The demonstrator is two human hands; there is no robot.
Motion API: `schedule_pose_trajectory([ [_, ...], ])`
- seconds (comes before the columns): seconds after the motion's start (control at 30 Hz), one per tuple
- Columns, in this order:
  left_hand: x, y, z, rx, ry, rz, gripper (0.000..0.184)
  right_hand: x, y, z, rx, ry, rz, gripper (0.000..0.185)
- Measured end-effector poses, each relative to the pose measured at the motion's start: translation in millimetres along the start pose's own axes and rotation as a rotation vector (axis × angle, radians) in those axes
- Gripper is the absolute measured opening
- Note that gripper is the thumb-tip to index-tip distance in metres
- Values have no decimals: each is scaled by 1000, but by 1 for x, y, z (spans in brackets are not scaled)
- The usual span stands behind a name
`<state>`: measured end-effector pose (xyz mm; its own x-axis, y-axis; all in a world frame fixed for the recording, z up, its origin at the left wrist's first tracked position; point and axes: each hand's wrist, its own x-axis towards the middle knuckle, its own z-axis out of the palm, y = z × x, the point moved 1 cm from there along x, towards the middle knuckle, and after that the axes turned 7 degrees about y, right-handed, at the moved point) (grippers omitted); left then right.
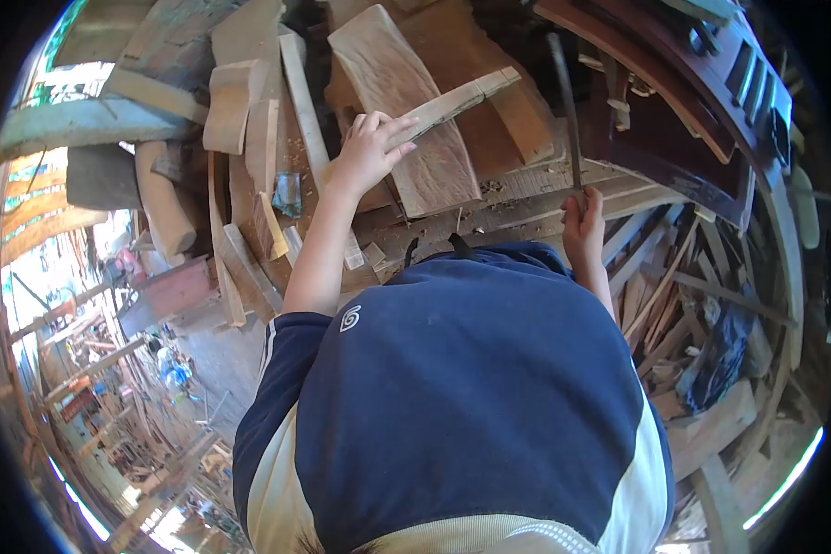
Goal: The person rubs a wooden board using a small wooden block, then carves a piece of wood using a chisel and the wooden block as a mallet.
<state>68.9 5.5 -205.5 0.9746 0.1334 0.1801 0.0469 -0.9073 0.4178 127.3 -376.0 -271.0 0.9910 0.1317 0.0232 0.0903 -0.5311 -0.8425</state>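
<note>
Currently, the person's left hand (371, 152) is pinching the near end of a narrow wooden strip (475, 95), fingers lying together over the top and thumb pressing the near edge. Taking 12 o'clock as straight ahead of the chest, I am seeing this hand at 11 o'clock. From it, the strip is extending toward 2 o'clock, crossing above a pale broad board (402, 97) and reaching over a darker brown slab (517, 120). A dark line is crossing the strip toward its far end.

The right hand (583, 220) is closing its fingers around the lower end of a long dark bar (566, 111) at 1 o'clock. The bar is pointing toward 12 o'clock, its upper part standing apart from the strip; whether it is a file, a blade or a plain rod, I cannot tell.

Farther out, more boards (260, 102) are lying at 10 to 11 o'clock, near a crumpled blue scrap (287, 194). A dark red wooden panel (651, 152) is occupying the 1 to 2 o'clock sector, and loose offcuts (674, 277) are filling 2 to 3 o'clock.

By my judgement, the step in hand is positioning: one hand is steadying the strip, the other readying the bar. Any next move is calling for a firm left hold and fingers well away from the bar's path.
</note>
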Motion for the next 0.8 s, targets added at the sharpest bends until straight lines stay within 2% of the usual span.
schedule_pose_trajectory([
  [0.07,6,1,7,-41,10,35,39,0,-11,-4,-51,-21,-11,32],
  [0.1,9,5,6,44,52,60,39,2,-23,-7,-101,-55,-39,32],
  [0.13,12,9,6,127,96,82,40,4,-32,-10,-88,-133,64,34],
  [0.17,19,11,10,123,87,83,40,6,-40,-12,-90,-133,74,34],
  [0.27,54,23,35,11,145,35,48,10,-58,-12,-88,-201,43,36],
  [0.33,76,37,62,40,176,9,48,15,-66,-7,-79,-177,-108,42],
  [0.4,91,50,75,69,212,-12,49,19,-76,-6,-145,-202,-116,45],
  [0.5,109,61,79,183,81,-42,47,20,-76,-6,-206,-207,-154,50],
  [0.57,115,61,83,225,-140,-88,40,20,-76,-8,-199,-195,-180,52],
  [0.6,114,59,86,222,-145,-88,40,19,-77,-11,-241,-225,-156,53],
  [0.67,113,58,90,184,-27,50,36,17,-79,-15,-285,-259,-129,53],
  [0.8,119,59,93,223,-85,80,37,10,-84,-17,-327,-305,-76,54],
])
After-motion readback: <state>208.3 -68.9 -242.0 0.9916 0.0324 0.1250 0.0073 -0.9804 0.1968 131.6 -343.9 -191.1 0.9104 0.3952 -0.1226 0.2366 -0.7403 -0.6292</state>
